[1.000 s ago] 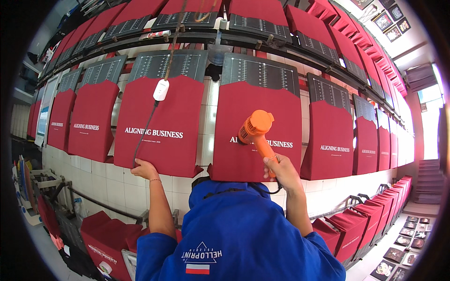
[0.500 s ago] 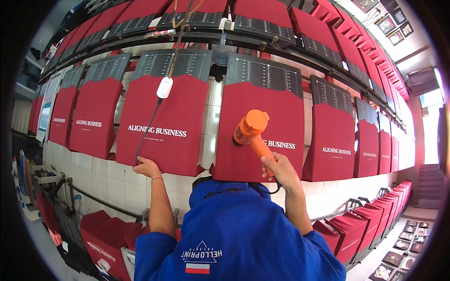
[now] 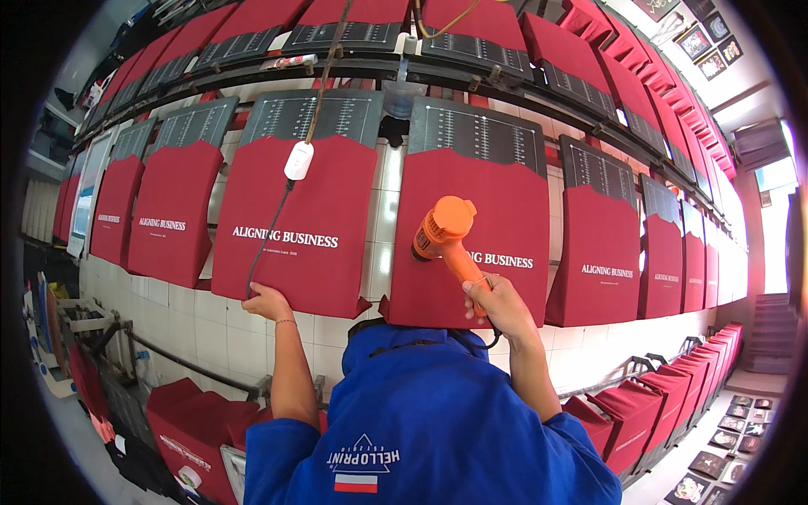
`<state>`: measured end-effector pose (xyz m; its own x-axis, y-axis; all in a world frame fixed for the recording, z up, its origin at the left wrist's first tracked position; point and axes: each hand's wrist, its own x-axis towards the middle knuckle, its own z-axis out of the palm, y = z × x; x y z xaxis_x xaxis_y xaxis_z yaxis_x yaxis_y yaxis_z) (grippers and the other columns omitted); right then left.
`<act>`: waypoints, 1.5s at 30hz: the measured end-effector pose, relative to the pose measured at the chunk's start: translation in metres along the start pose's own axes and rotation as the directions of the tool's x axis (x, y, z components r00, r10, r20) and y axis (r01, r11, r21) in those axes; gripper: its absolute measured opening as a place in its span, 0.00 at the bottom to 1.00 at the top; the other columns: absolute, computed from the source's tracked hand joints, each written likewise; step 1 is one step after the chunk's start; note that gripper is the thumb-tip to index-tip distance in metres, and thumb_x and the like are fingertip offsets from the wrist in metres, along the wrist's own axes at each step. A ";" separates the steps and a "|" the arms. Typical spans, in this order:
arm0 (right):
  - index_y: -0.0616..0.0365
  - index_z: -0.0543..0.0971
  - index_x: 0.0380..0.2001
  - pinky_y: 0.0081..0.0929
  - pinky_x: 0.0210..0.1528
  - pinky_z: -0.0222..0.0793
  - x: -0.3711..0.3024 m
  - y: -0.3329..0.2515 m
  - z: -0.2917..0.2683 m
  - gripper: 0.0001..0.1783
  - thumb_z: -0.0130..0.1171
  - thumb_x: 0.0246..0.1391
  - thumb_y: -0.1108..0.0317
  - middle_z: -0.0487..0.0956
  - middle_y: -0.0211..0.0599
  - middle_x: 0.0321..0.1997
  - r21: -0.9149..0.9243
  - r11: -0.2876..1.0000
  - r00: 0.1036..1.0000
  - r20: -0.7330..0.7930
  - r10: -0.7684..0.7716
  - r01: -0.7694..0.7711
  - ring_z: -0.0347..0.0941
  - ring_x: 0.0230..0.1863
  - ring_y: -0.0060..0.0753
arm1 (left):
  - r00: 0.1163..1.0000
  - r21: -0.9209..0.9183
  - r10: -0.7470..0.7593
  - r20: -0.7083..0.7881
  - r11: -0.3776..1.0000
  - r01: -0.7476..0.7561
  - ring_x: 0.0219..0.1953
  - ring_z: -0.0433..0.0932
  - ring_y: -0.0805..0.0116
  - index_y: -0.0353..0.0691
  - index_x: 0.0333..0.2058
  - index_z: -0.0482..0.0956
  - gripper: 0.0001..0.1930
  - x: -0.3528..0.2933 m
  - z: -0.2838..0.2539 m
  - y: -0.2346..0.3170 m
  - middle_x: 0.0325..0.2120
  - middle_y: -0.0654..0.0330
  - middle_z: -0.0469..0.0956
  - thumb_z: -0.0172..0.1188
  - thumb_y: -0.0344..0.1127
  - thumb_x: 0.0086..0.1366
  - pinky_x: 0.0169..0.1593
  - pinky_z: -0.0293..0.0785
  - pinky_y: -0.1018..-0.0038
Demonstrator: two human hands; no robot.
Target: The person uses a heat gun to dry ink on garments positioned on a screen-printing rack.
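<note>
My right hand point(image 3: 507, 305) is closed round the handle of an orange heat gun point(image 3: 451, 220). Its dark nozzle points left, above a dark red shirt point(image 3: 471, 194) with white print, and the tool covers part of that print. The shirt is stretched over a black printing board point(image 3: 475, 128). At the lower edge of the neighbouring red shirt point(image 3: 328, 198) on the left, the fingers of my left hand point(image 3: 271, 303) close on a black cord point(image 3: 268, 231). That cord crosses the shirt up to a white socket block point(image 3: 299, 160) hanging from above.
More boards with red shirts point(image 3: 172, 202) run left and right in a row. Beyond a dark metal rail point(image 3: 370, 71) lies another row. Behind me stand further shirt-covered boards point(image 3: 635, 417) and a rail point(image 3: 194, 362). A yellow hose point(image 3: 442, 29) hangs at the far side.
The heat gun and my right hand have shifted slightly left. The yellow hose at the top has swung right. My left hand stays by the same shirt edge, still at the cord.
</note>
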<state>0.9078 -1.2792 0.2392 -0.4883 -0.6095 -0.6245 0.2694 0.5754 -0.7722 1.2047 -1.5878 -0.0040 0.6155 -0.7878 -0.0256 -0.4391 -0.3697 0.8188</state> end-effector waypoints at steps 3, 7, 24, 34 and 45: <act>0.61 0.75 0.39 0.17 0.23 0.68 -0.003 -0.004 0.004 0.17 0.58 0.61 0.56 0.75 0.26 0.24 -0.014 1.000 1.000 -0.020 -0.009 0.008 0.74 0.24 0.17 | 1.000 0.000 0.015 -0.008 1.000 -0.015 0.49 0.72 0.39 0.18 0.50 0.60 0.29 0.003 0.001 -0.004 0.48 0.34 0.65 0.50 0.47 0.70 0.52 0.73 0.53; 0.62 0.74 0.38 0.17 0.23 0.67 -0.011 0.011 -0.019 0.17 0.58 0.61 0.57 0.76 0.27 0.23 0.078 0.997 1.000 0.007 0.007 -0.007 0.73 0.22 0.17 | 1.000 0.010 -0.009 0.008 1.000 0.009 0.49 0.73 0.39 0.18 0.49 0.60 0.29 0.002 -0.001 -0.003 0.47 0.34 0.66 0.51 0.46 0.70 0.52 0.74 0.53; 0.61 0.74 0.33 0.16 0.21 0.66 -0.052 0.046 -0.039 0.14 0.57 0.61 0.59 0.75 0.28 0.21 0.097 0.995 0.980 -0.197 0.003 0.017 0.73 0.21 0.18 | 1.000 0.019 0.007 0.013 1.000 -0.007 0.50 0.71 0.37 0.15 0.50 0.59 0.32 -0.001 0.001 -0.005 0.48 0.31 0.64 0.50 0.49 0.70 0.52 0.73 0.52; 0.61 0.74 0.34 0.17 0.21 0.67 -0.071 0.065 -0.080 0.14 0.56 0.61 0.59 0.75 0.29 0.22 0.114 0.993 0.954 -0.299 0.015 0.020 0.74 0.22 0.19 | 0.997 0.224 0.067 0.037 0.972 -0.074 0.49 0.74 0.36 0.16 0.49 0.64 0.33 0.007 -0.003 -0.015 0.47 0.32 0.70 0.48 0.52 0.70 0.52 0.72 0.51; 0.61 0.74 0.35 0.17 0.21 0.66 -0.070 0.077 -0.093 0.16 0.56 0.62 0.57 0.75 0.30 0.23 0.219 0.974 0.974 -0.227 -0.005 0.056 0.74 0.22 0.21 | 0.992 0.267 0.028 0.126 0.962 -0.061 0.51 0.75 0.39 0.23 0.47 0.72 0.25 0.059 -0.078 -0.029 0.48 0.33 0.75 0.45 0.47 0.73 0.55 0.70 0.55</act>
<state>0.8853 -1.1414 0.2342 -0.6654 -0.4726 -0.5779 0.4166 0.4073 -0.8127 1.3048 -1.5847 0.0153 0.5158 -0.8534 -0.0751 -0.6347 -0.4395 0.6357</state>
